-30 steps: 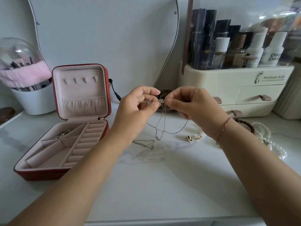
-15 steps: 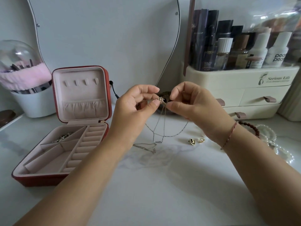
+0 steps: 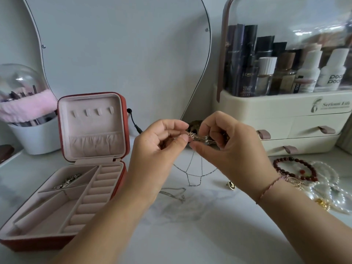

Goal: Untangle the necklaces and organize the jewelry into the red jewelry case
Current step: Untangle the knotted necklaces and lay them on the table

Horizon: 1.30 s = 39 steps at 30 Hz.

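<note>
Aloft, left hand (image 3: 158, 143), right hand (image 3: 232, 147), fingers (image 3: 182, 139) pinching necklace (image 3: 192, 135)

1. Soft, even, moderately bright light; faint diffuse shadows on the marble tabletop (image 3: 190, 241).
2. Glare streaks the organizer's clear lid (image 3: 314, 25) and the brush dome (image 3: 17, 79).
3. Wide-angle bowing toward the edges; detail slightly soft.

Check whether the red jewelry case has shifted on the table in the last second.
No. The red jewelry case keeps its place right beside the white brush cup, lid open at the same angle. Only the camera view has drifted.
</note>
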Motion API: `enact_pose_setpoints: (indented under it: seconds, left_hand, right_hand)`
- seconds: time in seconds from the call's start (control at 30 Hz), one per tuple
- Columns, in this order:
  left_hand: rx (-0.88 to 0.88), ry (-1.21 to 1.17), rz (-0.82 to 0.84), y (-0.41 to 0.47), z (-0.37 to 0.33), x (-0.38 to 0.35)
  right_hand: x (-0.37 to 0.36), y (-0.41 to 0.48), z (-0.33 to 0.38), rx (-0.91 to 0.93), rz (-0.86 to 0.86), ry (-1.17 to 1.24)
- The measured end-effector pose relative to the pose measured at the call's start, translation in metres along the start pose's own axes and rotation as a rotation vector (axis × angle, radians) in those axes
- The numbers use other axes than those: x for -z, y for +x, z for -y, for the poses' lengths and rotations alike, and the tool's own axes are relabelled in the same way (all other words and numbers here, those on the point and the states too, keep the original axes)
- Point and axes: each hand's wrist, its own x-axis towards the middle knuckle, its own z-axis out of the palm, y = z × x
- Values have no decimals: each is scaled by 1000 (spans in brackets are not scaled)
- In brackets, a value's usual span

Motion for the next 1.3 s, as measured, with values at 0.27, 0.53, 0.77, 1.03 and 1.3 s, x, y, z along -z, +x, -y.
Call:
enact_pose_setpoints:
  seconds: [0.27,0.53,0.77,1.03,1.3]
  left_hand:
    - [18,-14,-38,0,-5,-2]
    - [41,-21,-26,0,-3,-2]
    - [29,6,-45,1,-3,-2]
    - [53,-26,-78,1,-4,-2]
    - [70,-53,-108,2,-3,-3]
  right_hand:
    - [-2,-1,3,20,59,-123]
    - [-14,-5,0,103,-79,-198]
    - [-16,-4,-4,48,-65,-102]
    - [-14,-3,-2,64,-73,-113]
    - [-12,-1,-2,91,-43,-100]
